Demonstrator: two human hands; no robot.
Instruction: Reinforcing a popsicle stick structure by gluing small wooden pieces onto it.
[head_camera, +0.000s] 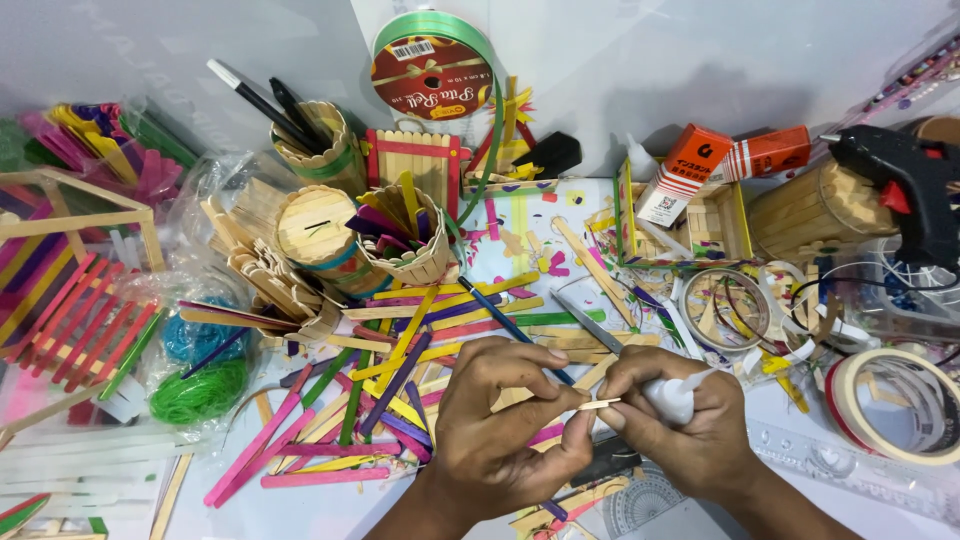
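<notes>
The left hand (500, 420) pinches a small wooden stick (598, 404) against the glue bottle (672, 397) gripped by the right hand (680, 425).

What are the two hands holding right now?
Left hand: closed, pinching a small plain wooden stick at its fingertips.
Right hand: closed around a small white glue bottle, nozzle toward the stick.
</notes>
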